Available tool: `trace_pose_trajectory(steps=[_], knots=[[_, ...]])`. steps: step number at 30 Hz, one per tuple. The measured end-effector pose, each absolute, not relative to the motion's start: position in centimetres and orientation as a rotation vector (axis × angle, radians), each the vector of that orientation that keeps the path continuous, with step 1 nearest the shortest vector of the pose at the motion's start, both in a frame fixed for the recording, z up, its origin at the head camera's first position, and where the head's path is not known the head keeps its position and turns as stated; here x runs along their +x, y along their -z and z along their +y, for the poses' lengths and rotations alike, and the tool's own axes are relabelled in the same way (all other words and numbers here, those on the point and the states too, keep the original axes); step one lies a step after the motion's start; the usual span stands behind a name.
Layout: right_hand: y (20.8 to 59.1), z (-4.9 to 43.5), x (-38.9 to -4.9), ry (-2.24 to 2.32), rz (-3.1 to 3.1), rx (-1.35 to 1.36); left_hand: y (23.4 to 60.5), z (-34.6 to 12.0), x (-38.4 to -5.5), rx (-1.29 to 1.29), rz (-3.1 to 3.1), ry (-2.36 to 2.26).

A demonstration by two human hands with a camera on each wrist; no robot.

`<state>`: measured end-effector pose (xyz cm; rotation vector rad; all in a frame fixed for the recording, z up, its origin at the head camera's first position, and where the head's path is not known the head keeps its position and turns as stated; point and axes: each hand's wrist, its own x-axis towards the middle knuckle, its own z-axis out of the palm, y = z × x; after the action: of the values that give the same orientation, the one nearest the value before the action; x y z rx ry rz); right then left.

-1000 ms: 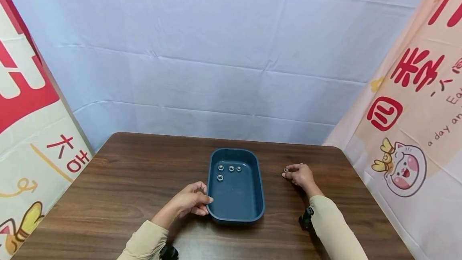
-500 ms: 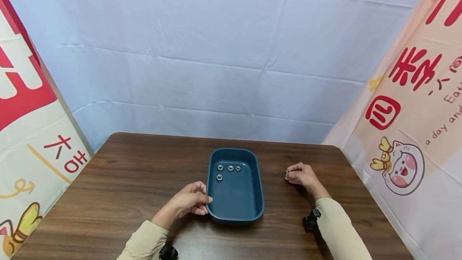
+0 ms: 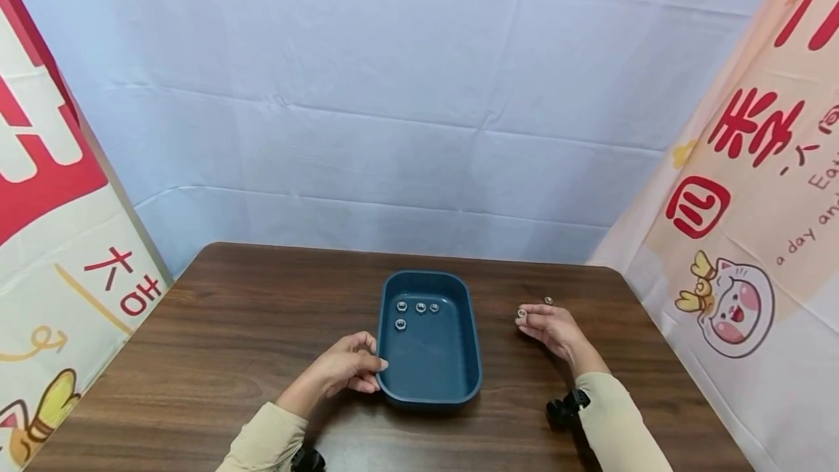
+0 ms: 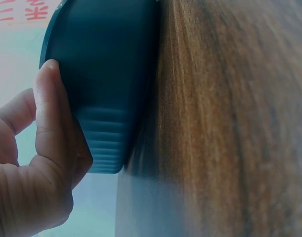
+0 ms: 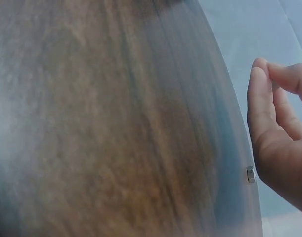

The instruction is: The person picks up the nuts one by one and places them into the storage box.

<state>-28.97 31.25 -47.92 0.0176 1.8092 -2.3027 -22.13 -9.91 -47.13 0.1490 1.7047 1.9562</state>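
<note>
A dark blue rectangular tray [image 3: 429, 374] stands on the table, with several metal hex nuts [image 3: 421, 307] lying in its far half. My left hand [image 3: 346, 366] holds the tray's left side near the front corner, thumb over the rim. In the left wrist view, fingers [image 4: 49, 113] lie against the tray's outer wall [image 4: 108, 64]. Right of the tray, my right hand [image 3: 556, 332] pinches one hex nut [image 3: 521, 313] between thumb and fingertips; the right wrist view hides that nut. Another hex nut [image 3: 548, 301] lies on the table just beyond this hand, also a small nut [image 5: 251, 174] in the right wrist view.
The brown wood-grain table [image 3: 249, 312] extends to both sides of the tray. A pale cloth [image 3: 393, 130] hangs behind its far edge. Printed cloths hang at the left [image 3: 72, 239] and right [image 3: 741, 239].
My right hand has drawn slightly back and to the right with the pinched nut, so the nut behind it shows more fully. My left hand and the tray have stayed in place.
</note>
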Motion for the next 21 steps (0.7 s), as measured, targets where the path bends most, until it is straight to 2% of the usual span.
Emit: trace_pose_trajectory(steps=[21], knots=[[45.1,28.3,-26.3,2.305,1.764,-0.035,46.7,-9.7,-21.5,0.161,1.718,-1.98]])
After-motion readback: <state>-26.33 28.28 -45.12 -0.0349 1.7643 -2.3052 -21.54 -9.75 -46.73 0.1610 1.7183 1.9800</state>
